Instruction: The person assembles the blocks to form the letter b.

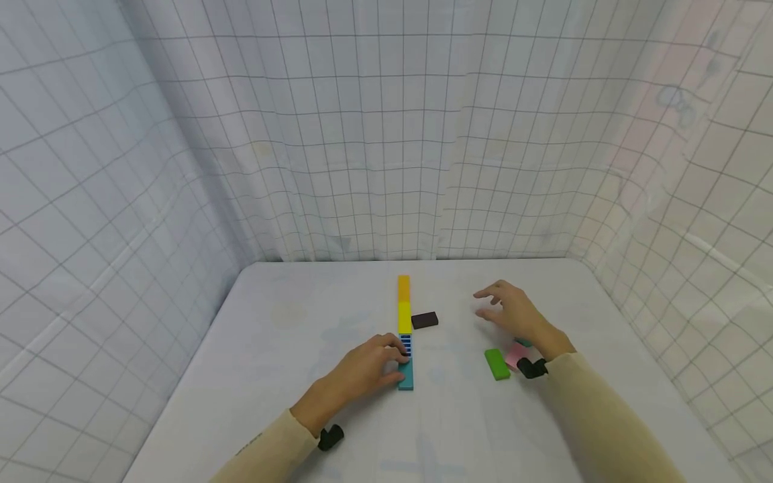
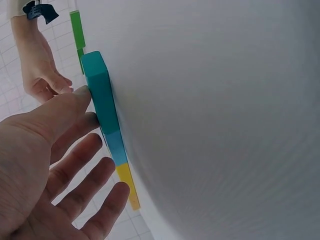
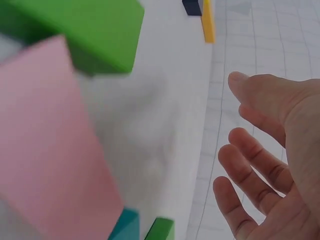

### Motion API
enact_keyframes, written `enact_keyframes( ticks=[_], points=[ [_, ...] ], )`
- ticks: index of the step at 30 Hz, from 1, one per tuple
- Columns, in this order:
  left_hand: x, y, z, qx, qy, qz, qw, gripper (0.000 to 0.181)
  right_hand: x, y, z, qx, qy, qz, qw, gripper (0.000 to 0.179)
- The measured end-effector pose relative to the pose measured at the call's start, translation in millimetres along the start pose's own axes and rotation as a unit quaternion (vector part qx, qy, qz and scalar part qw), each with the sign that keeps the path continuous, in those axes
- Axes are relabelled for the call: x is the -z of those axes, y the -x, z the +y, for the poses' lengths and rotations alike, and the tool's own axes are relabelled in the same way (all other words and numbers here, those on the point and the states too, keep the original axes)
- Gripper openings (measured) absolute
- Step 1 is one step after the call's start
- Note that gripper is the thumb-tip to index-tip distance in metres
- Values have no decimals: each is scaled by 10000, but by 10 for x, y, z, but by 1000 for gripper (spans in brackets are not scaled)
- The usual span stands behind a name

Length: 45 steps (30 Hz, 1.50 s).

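Observation:
A straight row of flat blocks runs away from me: a teal block [image 1: 406, 381] nearest, then a blue block [image 1: 406, 341] with dark bars on top, a yellow block [image 1: 404, 317], and an orange block [image 1: 404, 288] farthest. My left hand [image 1: 367, 365] lies along the left side of the near end. Its thumb tip is right at the teal block [image 2: 103, 102] in the left wrist view, fingers spread loosely. Over the table to the right hovers my right hand [image 1: 510, 312], fingers slightly bent and nothing between them. A dark brown block [image 1: 425, 320] lies beside the yellow one.
Below the right wrist are a bright green block [image 1: 498, 364], a pink block [image 1: 515, 354] and a partly hidden teal block [image 1: 524, 342]. The right wrist view also shows another green block [image 3: 161, 230]. White gridded curtains [image 1: 386, 134] enclose the white table [image 1: 290, 302].

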<state>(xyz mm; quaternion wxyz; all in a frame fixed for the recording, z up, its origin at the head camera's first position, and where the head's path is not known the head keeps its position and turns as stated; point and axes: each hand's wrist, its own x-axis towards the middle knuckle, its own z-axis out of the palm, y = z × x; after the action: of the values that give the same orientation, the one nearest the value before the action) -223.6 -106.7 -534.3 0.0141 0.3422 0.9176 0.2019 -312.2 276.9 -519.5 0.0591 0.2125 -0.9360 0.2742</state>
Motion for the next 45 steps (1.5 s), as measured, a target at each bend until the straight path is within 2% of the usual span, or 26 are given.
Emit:
enact_keyframes(
  ticks=[9, 13, 18, 25, 34, 45],
  points=[
    [6, 6, -13, -9, -113, -124, 9999, 35, 144, 144, 382, -530, 160, 240, 9982, 42],
    [-1, 10, -19, 46, -34, -147, 9999, 35, 196, 212, 531, -825, 181, 163, 9963, 47],
    [-13, 14, -27, 56, -16, -167, 9998, 35, 238, 295, 662, -858, 219, 9, 9961, 53],
    [-4, 19, -18, 57, -47, -173, 9998, 35, 267, 375, 727, -1057, 27, -178, 9942, 57],
    [-3, 7, -14, 71, -34, -216, 9997, 36, 268, 419, 721, -1168, -11, 32, 9932, 43],
    [4, 7, -8, 132, -32, -287, 9995, 37, 231, 405, 703, -1158, -97, 88, 9932, 43]
  ],
)
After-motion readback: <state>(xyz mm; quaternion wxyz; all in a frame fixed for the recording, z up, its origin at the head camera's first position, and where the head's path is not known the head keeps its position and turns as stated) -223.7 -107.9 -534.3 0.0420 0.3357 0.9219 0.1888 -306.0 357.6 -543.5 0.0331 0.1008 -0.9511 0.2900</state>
